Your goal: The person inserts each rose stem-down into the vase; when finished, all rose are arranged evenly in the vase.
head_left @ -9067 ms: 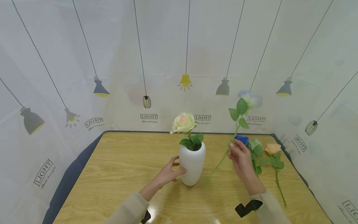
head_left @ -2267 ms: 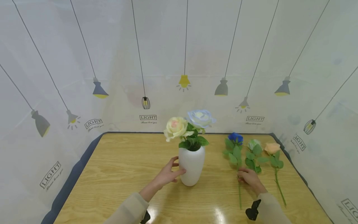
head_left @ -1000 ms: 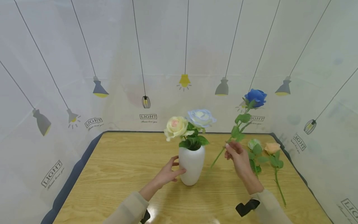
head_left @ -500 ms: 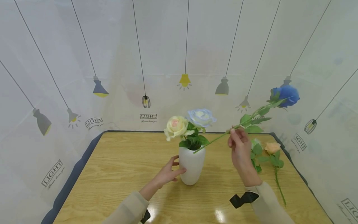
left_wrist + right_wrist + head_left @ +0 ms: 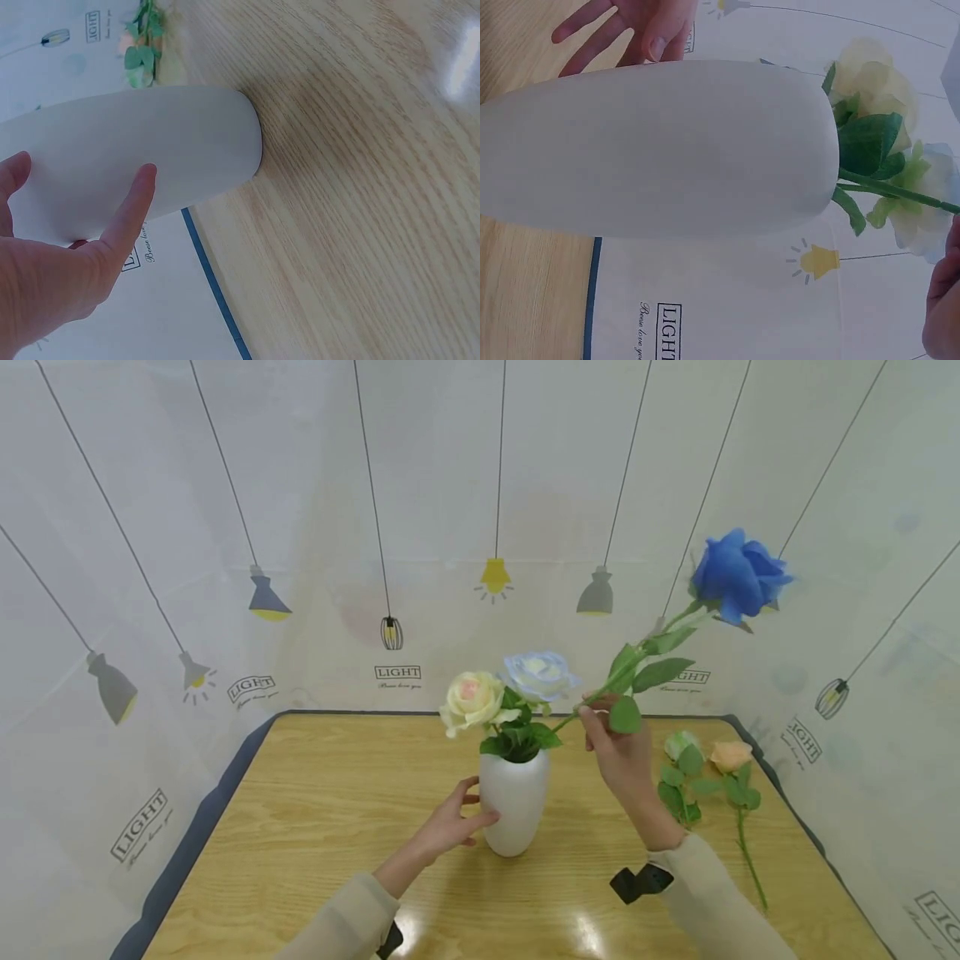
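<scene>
A white vase (image 5: 513,802) stands upright on the table. My left hand (image 5: 447,820) holds its left side, thumb across the front; in the left wrist view a fingertip (image 5: 148,174) rests on the vase wall. A cream rose (image 5: 472,700) and a pale blue rose (image 5: 538,675) stand in the vase. My right hand (image 5: 622,752) pinches the stem of a blue rose (image 5: 738,577), above and right of the vase. This rose leans with its bloom to the upper right. Its stem (image 5: 900,192) runs into the vase mouth in the right wrist view.
At the right of the wooden table (image 5: 337,793) lie a pale green-white rose (image 5: 681,745) and a peach rose (image 5: 731,757), with leaves close together. A white sheet (image 5: 435,485) printed with lamps surrounds the table's back and sides.
The pale blue rose went into the vase earlier. My right hand then lifted the blue rose off the table and brought it left, its stem end now at the vase mouth. The left hand stayed.
</scene>
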Demonstrator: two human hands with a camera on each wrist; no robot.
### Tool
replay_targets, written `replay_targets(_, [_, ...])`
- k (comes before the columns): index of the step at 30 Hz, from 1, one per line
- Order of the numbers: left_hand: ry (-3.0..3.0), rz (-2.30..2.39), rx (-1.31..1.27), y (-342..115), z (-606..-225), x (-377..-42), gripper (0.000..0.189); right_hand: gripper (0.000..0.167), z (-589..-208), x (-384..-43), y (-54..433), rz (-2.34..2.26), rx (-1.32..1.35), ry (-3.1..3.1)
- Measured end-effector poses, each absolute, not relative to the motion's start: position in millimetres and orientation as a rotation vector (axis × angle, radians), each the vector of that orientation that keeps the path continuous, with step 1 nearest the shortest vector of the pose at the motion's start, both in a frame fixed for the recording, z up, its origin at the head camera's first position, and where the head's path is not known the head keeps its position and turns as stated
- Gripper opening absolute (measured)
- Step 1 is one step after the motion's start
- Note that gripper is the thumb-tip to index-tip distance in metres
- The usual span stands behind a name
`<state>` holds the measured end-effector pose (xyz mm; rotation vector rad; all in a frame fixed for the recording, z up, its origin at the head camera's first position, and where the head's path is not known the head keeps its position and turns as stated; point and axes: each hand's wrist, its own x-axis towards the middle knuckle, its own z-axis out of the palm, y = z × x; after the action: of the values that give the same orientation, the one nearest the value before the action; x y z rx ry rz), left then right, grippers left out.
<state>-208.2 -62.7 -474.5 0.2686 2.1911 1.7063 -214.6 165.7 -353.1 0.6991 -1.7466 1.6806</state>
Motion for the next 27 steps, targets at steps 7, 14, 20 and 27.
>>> replay_targets(7, [2.187,1.704,0.277,-63.5,-472.8,-207.4,0.077,0.013,-369.2,-225.8,158.3,1.219,0.822,-1.975])
replay_targets(14, [2.183,1.704,0.274,-62.8,-470.8,-205.7,0.077,0.015,-377.4,-229.9,150.9,1.003,1.037,-2.070])
replay_targets(20, [2.174,1.718,0.288,-62.8,-471.2,-205.5,0.076,0.016,-379.9,-229.0,147.0,0.882,1.162,-2.154])
replay_targets(27, [2.168,1.725,0.288,-63.7,-473.2,-206.8,0.077,0.012,-380.4,-224.7,146.2,0.825,1.131,-2.392])
